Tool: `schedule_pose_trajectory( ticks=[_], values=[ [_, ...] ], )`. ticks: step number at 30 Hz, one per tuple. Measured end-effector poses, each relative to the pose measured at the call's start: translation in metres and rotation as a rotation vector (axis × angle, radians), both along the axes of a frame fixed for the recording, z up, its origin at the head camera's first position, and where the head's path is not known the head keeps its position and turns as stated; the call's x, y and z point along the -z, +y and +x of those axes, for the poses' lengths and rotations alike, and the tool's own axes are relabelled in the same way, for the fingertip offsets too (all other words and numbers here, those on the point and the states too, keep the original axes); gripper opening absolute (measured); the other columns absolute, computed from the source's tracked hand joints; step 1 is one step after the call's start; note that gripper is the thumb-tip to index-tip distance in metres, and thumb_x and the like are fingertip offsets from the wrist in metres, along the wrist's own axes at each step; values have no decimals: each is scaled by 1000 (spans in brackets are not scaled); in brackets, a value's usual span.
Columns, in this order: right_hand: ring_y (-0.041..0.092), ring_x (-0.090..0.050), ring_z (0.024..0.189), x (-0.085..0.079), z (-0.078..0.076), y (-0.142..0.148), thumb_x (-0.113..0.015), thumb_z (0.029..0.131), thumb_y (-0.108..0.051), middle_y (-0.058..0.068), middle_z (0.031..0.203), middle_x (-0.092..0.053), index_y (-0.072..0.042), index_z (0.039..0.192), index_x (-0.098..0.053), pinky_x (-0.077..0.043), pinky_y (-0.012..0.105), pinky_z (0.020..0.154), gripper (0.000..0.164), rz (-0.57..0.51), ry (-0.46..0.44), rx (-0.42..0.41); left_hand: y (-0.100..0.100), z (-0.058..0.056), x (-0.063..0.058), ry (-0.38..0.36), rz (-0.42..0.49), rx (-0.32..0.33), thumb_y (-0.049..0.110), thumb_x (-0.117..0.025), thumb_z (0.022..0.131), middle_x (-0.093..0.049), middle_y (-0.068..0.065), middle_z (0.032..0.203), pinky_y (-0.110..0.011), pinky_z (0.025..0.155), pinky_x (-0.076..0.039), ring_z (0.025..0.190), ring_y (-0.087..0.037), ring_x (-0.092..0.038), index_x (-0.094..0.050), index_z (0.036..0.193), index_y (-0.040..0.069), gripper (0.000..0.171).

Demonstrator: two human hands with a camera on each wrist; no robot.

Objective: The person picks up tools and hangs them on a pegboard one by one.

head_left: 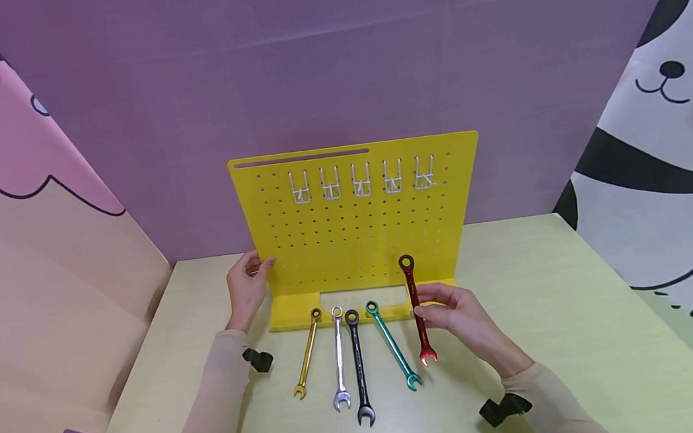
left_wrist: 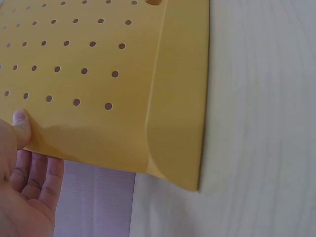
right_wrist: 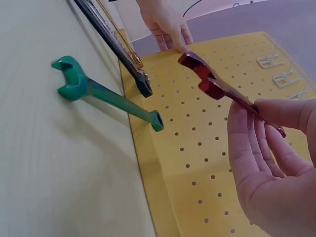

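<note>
My right hand (head_left: 456,312) pinches a red combination wrench (head_left: 414,298) by its shank between thumb and fingers. The wrench is raised off the table in front of the board's lower right, ring end up and open end down. At the left edge of a yellow pegboard (head_left: 354,242), my left hand (head_left: 248,285) grips the panel, thumb on the front face and fingers behind, as the left wrist view shows. A green wrench (head_left: 393,346), a black wrench (head_left: 359,368), a silver wrench (head_left: 340,359) and a gold wrench (head_left: 308,354) lie with ring ends toward the board's base.
Several white wire hooks (head_left: 361,180) hang in a row near the pegboard's top. The board stands on a pale wooden table (head_left: 543,310), its yellow base (head_left: 295,312) toward me. Behind rises a purple backdrop (head_left: 337,65), with cartoon-printed panels (head_left: 672,177) at the sides.
</note>
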State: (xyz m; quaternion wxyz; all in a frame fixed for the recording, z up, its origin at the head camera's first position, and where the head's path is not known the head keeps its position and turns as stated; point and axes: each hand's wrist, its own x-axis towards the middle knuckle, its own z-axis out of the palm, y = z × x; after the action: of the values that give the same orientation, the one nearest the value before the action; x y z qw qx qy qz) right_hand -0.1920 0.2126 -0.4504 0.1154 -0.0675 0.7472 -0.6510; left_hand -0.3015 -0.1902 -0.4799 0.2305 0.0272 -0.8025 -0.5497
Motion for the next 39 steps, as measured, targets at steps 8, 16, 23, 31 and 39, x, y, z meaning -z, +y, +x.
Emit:
schedule_pose_trajectory(
  ticks=[8,16,23,31,39],
  values=[
    [15,-79,96,-10,-1,-3,-74,100,-15,17,130,-73,5,144,-59,-61,29,92,51,10,30,15,0,1,0,2,0,-1,20,-78,99,-73,-19,102,-14,80,-48,98,-30,-69,-75,116,2,25],
    [16,-79,96,-17,-4,-8,-75,100,-18,16,130,-74,1,144,-60,-61,30,93,50,36,37,42,2,2,2,3,0,0,19,-78,100,-73,-19,103,-14,80,-49,99,-31,-70,-75,116,2,24],
    [16,-79,95,-22,-7,-13,-75,100,-18,14,129,-74,1,144,-60,-62,39,94,49,37,57,47,2,1,2,13,-2,-8,19,-79,99,-73,-20,103,-12,79,-48,98,-32,-70,-75,115,2,24],
    [24,-80,97,-28,-9,-19,-75,100,-19,16,129,-74,0,144,-60,-63,34,91,50,28,67,61,1,1,3,9,0,-9,19,-78,99,-72,-17,101,-14,79,-49,96,-28,-68,-75,114,2,23],
    [16,-79,96,-33,-11,-27,-74,101,-17,19,129,-73,0,140,-62,-62,32,90,44,29,93,79,1,1,2,6,1,0,20,-77,100,-72,-17,102,-14,79,-49,96,-28,-68,-75,114,3,23]
  ],
)
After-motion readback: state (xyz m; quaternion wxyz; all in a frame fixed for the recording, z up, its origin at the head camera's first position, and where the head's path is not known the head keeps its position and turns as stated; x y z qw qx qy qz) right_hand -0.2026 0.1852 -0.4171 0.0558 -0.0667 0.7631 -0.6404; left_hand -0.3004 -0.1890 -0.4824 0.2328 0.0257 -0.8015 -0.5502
